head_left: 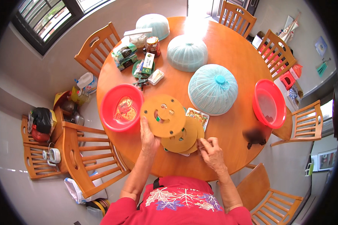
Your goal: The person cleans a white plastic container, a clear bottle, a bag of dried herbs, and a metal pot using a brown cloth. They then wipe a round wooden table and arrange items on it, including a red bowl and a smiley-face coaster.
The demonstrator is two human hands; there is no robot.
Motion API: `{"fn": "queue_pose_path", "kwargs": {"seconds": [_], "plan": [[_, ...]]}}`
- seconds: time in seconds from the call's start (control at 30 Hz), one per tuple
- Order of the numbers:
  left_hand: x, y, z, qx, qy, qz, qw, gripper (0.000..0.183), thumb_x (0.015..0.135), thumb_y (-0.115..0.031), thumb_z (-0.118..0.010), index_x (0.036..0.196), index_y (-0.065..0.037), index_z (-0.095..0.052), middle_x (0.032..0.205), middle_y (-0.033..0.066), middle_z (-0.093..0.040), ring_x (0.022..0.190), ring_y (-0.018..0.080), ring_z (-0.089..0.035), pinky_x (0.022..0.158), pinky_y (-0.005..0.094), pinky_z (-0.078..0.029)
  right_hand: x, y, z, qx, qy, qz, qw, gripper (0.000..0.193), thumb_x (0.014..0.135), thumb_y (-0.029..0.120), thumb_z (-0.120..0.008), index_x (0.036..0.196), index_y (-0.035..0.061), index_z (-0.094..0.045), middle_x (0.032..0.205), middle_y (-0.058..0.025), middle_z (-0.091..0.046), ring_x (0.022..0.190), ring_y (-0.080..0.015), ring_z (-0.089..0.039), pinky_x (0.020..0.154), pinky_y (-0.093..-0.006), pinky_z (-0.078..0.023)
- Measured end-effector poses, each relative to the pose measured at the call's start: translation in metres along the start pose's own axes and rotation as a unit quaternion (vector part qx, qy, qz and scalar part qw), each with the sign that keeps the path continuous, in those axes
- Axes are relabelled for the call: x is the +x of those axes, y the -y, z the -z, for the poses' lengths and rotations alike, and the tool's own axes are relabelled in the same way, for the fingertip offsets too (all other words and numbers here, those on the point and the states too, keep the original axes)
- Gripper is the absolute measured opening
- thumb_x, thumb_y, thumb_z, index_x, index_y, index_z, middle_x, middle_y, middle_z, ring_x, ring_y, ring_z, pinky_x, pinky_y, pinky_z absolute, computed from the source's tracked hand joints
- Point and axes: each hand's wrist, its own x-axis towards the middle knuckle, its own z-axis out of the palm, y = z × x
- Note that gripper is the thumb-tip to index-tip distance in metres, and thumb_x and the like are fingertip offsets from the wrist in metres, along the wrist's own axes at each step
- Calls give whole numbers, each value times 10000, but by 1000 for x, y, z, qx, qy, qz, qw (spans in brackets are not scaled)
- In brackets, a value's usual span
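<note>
My left hand (148, 137) grips the near left edge of a round tan disc (157, 123). Small holes and curved cut-outs pierce this disc, and it is lifted and tilted over the table. Under it, to the right, lie more tan discs (192, 132), overlapping one another on a flat package with a colourful picture (199, 115). The fingers of my right hand (212, 153) are pinched at the right edge of these lower discs. Part of the lower discs is hidden by the raised one.
Light blue mesh food covers (213, 90) stand on the round wooden table (244, 67). A red basin (106, 108) sits at left, another (279, 103) at right. Jars and packages (153, 47) crowd the far left. A dark blurred object (254, 137) is near right. Wooden chairs (94, 153) surround the table.
</note>
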Motion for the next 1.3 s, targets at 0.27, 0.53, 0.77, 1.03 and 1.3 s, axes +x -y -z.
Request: {"fn": "queue_pose_path", "kwargs": {"seconds": [0.27,0.53,0.77,1.03,1.3], "plan": [[117,29,-9,36,-60,-42,997,314,994,-161,-438,1293,-91,-371,1233,148,-518,1110,294,-562,927,497,-516,-17,-57,-17,18,-58,-98,993,342,796,132,-667,1131,88,-614,1030,-139,-500,835,-358,-615,699,-429,-518],[154,67,-7,42,-193,26,980,325,1013,-179,-316,1325,-89,-318,1241,185,-464,1101,358,-536,925,589,-492,-11,-65,-19,75,-57,-147,985,306,785,122,-658,1078,39,-634,952,-133,-538,837,-304,-603,721,-401,-507],[184,91,34,-16,-193,91,977,317,1000,-160,-351,1315,-124,-343,1216,149,-498,1091,316,-548,915,526,-509,12,-82,-27,91,-93,-144,981,316,784,147,-668,1082,44,-640,944,-139,-558,838,-312,-606,739,-403,-506],[194,111,32,68,-283,112,950,384,922,-41,-451,1297,-54,-367,1239,158,-507,1121,355,-544,886,602,-481,35,-88,-24,82,-95,-166,978,362,792,147,-666,1136,46,-615,956,-161,-549,885,-323,-591,777,-406,-497],[205,137,-4,191,-361,74,910,474,788,115,-474,1232,-35,-408,1167,157,-517,987,352,-585,780,627,-518,48,-107,-19,51,-122,-204,970,333,813,147,-645,1131,52,-612,986,-179,-553,921,-334,-589,809,-398,-487]]}}
